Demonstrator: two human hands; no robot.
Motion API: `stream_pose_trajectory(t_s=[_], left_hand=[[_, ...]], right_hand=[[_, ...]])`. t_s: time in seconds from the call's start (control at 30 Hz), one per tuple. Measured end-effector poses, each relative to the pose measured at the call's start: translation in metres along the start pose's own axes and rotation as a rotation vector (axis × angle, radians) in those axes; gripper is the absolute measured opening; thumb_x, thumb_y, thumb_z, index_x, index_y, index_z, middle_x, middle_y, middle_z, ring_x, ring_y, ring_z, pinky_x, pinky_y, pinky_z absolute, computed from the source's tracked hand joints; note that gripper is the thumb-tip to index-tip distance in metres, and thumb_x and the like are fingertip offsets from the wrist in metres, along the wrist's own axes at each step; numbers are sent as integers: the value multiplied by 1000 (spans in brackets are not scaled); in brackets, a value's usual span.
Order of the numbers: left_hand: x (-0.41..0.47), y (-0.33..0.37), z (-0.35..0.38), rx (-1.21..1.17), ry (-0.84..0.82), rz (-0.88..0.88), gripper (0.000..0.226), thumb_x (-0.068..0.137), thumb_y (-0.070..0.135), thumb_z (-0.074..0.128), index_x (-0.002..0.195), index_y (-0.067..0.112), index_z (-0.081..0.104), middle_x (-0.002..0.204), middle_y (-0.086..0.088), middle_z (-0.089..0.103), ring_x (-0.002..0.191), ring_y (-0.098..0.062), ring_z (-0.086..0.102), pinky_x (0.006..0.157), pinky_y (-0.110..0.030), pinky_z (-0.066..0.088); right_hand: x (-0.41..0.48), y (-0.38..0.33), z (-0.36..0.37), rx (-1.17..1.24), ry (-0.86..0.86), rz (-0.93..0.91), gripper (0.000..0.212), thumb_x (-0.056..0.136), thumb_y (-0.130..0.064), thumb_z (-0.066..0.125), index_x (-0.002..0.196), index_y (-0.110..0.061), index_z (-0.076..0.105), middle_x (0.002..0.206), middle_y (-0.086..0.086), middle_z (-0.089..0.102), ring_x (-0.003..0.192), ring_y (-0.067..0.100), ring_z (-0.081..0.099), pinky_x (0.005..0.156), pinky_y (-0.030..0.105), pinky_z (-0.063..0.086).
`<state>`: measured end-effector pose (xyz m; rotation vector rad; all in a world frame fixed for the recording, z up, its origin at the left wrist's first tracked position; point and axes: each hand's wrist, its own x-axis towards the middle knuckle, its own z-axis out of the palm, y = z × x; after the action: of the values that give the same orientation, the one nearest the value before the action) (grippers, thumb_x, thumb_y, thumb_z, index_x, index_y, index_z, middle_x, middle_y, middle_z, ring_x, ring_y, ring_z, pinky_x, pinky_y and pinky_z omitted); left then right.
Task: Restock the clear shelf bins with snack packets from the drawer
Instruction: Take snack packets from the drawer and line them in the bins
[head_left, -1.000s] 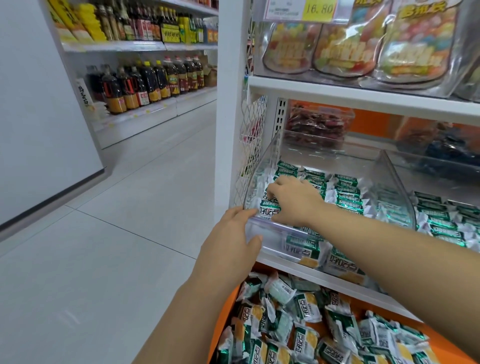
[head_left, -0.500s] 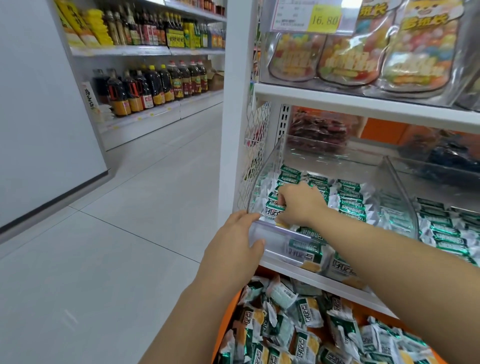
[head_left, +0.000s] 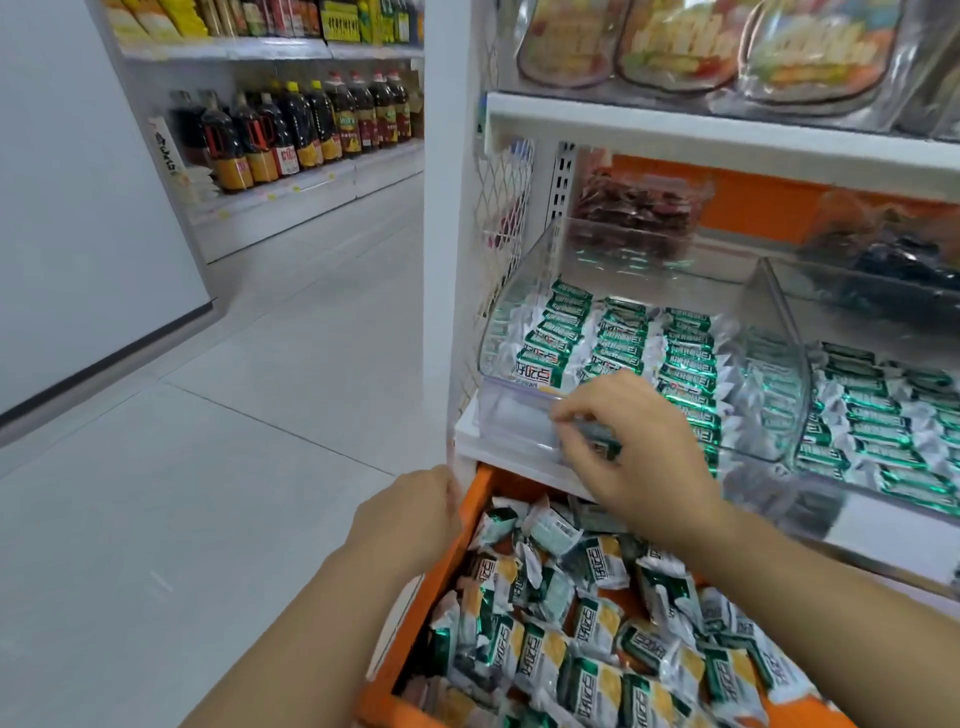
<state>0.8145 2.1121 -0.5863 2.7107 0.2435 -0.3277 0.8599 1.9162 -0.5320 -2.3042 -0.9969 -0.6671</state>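
Head view, centre: my right hand (head_left: 641, 457) pinches a green foil snack packet (head_left: 603, 448) at the front lip of the clear plastic bin (head_left: 511, 415); a shallow pinch may drop it outside; left hand (head_left: 410, 519), grip hidden.

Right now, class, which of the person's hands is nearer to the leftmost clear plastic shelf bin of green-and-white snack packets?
Right. The right hand is at the leftmost clear plastic shelf bin, by its front wall; the left hand is lower, by the orange drawer, at its left edge.
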Motion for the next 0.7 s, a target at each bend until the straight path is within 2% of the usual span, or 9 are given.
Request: stream_pose_trajectory(t_s=[0.07, 0.17, 0.27, 0.33, 0.37, 0.43, 0.5, 0.57, 0.7], left_hand=[[3, -4, 13, 101, -164, -32, 35, 92, 32, 52, 127, 27, 47, 127, 5, 55, 114, -17, 53, 93, -35, 47], [7, -4, 28, 197, -225, -34, 41, 90, 26, 53, 130, 23, 47, 128, 0, 55, 115, -22, 54, 91, -35, 48], [10, 0, 38, 291, -163, -21, 41, 90, 16, 49, 131, 22, 44, 123, -6, 57, 109, -26, 57, 83, -33, 48], [12, 2, 42, 349, -128, -12, 45, 89, 14, 49, 133, 24, 41, 119, -6, 58, 107, -27, 58, 80, -33, 46], [14, 3, 43, 373, -119, -7, 48, 89, 14, 49, 135, 24, 40, 120, -6, 58, 108, -27, 58, 81, -34, 47], [17, 3, 44, 398, -108, -4, 52, 89, 13, 49, 138, 26, 38, 121, -6, 58, 110, -28, 57, 85, -35, 48], [20, 2, 45, 415, -110, 4, 57, 87, 12, 51, 140, 28, 35, 123, -7, 58, 111, -28, 57, 86, -36, 49], [23, 2, 46, 426, -109, 16, 62, 87, 13, 53, 142, 30, 32, 124, -7, 58, 112, -29, 56, 86, -35, 49], [28, 0, 49, 466, -84, 34, 68, 87, 17, 57, 145, 30, 26, 124, -6, 59, 112, -28, 57, 86, -36, 48]], right_hand=[[-33, 4, 10, 102, -6, -59, 15, 88, -17, 52, 86, -13, 66, 79, -4, 63, 77, 9, 54, 73, 17, 43], [-87, 23, 38, 134, -93, -44, 10, 87, -14, 56, 86, -13, 66, 80, -4, 63, 77, 6, 55, 73, 14, 44], [-138, 50, 66, 64, -361, 228, 13, 89, -17, 59, 96, -20, 69, 91, -6, 68, 81, 9, 63, 73, 27, 55], [-162, 66, 81, 52, -592, 442, 16, 93, -24, 57, 106, -27, 65, 104, -10, 66, 90, 9, 63, 77, 26, 53], [-170, 73, 87, 76, -690, 522, 20, 92, -30, 58, 112, -29, 62, 109, -12, 64, 94, 7, 61, 77, 21, 50], [-184, 81, 97, 239, -881, 691, 44, 86, -42, 67, 126, -30, 53, 121, -13, 55, 106, 6, 55, 78, 12, 43], [-191, 79, 106, 491, -1080, 837, 73, 73, -55, 73, 135, -29, 45, 135, -9, 45, 122, 12, 48, 90, 18, 41], [-195, 73, 113, 627, -1210, 832, 80, 64, -60, 73, 133, -31, 45, 140, -7, 42, 125, 15, 46, 101, 29, 42], [-197, 65, 128, 588, -1330, 633, 76, 81, -44, 73, 144, -23, 36, 148, -1, 37, 131, 21, 42, 107, 40, 38]])
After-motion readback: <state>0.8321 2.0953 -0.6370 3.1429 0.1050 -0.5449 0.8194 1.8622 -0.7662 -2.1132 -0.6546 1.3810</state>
